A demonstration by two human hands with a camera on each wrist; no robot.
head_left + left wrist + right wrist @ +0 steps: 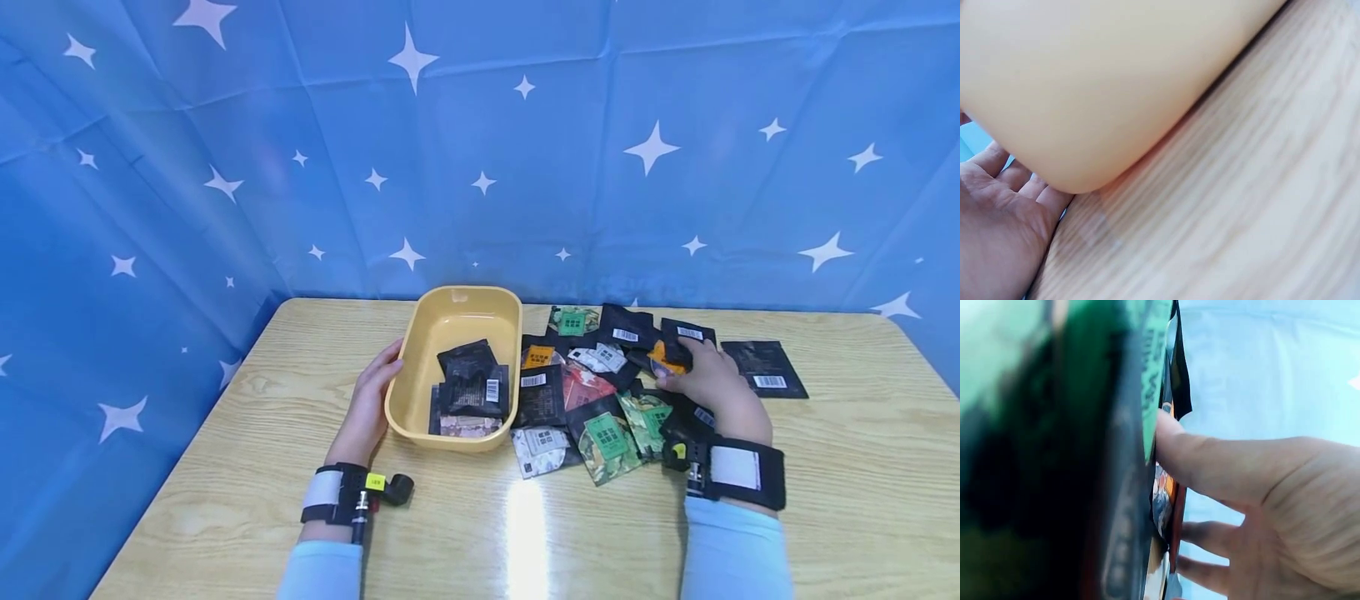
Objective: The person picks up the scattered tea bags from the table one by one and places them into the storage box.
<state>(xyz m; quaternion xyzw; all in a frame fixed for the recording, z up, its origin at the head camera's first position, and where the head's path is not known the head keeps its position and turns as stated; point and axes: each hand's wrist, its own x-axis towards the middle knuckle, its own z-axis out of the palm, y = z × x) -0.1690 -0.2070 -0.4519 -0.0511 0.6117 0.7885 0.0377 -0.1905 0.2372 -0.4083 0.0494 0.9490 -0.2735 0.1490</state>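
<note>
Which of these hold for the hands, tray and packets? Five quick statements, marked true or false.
1. The left hand touches the outside of the tray. True.
2. A black packet lies to the right of the right hand. True.
3. The tray is empty. False: packets lie in it.
4. The right hand is inside the tray. False: it is at the loose packets, right of the tray.
5. The curtain is plain red. False: the curtain is blue and star-patterned.
</note>
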